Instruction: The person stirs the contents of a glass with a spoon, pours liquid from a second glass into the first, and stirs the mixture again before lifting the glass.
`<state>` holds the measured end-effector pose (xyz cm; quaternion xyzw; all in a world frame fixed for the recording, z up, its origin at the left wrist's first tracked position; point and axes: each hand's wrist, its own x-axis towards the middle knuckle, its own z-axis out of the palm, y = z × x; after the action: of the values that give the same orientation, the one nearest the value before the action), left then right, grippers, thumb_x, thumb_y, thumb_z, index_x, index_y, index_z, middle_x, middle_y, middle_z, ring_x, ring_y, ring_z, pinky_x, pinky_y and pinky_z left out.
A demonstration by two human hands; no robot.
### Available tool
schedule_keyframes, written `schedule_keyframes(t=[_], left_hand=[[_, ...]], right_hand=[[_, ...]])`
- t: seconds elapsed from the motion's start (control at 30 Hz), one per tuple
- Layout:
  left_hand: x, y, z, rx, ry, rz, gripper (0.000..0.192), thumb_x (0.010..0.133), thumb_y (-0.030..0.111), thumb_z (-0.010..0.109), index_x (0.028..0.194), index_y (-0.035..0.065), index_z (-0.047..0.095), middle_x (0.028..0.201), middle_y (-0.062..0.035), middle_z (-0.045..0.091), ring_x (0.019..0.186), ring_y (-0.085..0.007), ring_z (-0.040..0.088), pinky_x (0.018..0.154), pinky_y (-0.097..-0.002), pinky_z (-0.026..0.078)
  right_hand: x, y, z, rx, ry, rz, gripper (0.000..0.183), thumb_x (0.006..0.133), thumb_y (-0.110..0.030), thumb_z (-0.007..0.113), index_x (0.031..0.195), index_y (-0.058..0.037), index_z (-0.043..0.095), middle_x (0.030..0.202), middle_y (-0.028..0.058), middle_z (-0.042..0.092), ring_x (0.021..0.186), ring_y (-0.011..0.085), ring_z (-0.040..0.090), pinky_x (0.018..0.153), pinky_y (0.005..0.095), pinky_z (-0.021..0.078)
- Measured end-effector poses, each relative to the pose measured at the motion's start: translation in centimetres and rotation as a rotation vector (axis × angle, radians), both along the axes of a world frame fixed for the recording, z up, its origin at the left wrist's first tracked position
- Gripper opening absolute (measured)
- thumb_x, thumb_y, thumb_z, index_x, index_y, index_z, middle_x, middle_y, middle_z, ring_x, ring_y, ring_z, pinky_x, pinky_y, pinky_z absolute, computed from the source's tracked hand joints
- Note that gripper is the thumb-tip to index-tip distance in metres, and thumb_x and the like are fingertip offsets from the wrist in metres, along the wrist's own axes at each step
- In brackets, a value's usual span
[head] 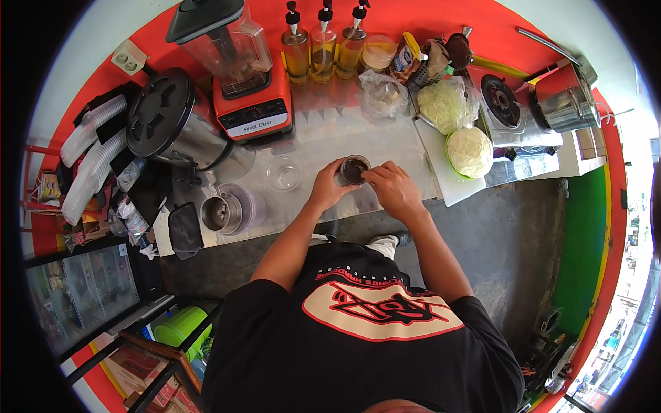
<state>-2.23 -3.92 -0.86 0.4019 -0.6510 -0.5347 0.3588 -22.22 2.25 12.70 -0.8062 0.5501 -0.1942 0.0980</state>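
Observation:
My left hand is wrapped around a clear cup with dark brown contents, held over the metal counter. At the cup's right rim, the bent fingers of my right hand touch or reach just inside it; whether they pinch something small is hidden. Left of the cup, a round clear plastic container stands on the counter. Farther left, a metal cup with brown residue sits on or in a translucent tub.
A red blender, a large lidded steel pot and pump bottles line the back. To the right are a white cutting board, a cabbage, bagged shredded cabbage and a gas stove. A dark cloth lies at the front left edge.

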Motion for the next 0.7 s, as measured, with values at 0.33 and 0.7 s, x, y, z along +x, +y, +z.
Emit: schedule_keyframes(t=[0.33, 0.7], left_hand=[[0.1, 0.1, -0.6, -0.024, 0.015, 0.04, 0.082, 0.069, 0.012, 0.101, 0.142, 0.0009, 0.064, 0.132, -0.017, 0.075, 0.123, -0.0286, 0.073, 0.109, -0.0394, 0.056], [0.1, -0.1, -1.2, 0.011, -0.043, 0.025, 0.082, 0.072, 0.009, 0.1, 0.145, 0.0019, 0.063, 0.135, -0.0122, 0.074, 0.127, -0.0223, 0.07, 0.117, -0.0388, 0.051]], right_hand=[[0.3, 1.2, -1.8, 0.19, -0.304, -0.178, 0.02, 0.105, -0.014, 0.066, 0.115, -0.0019, 0.078, 0.101, 0.0164, 0.078, 0.091, 0.0348, 0.072, 0.084, 0.0471, 0.0574], [-0.5, 1.9, -4.6, 0.293, -1.214, -0.645, 0.029, 0.116, -0.019, 0.055, 0.112, 0.0036, 0.073, 0.091, 0.0098, 0.077, 0.079, 0.0105, 0.063, 0.068, 0.0275, 0.0498]])
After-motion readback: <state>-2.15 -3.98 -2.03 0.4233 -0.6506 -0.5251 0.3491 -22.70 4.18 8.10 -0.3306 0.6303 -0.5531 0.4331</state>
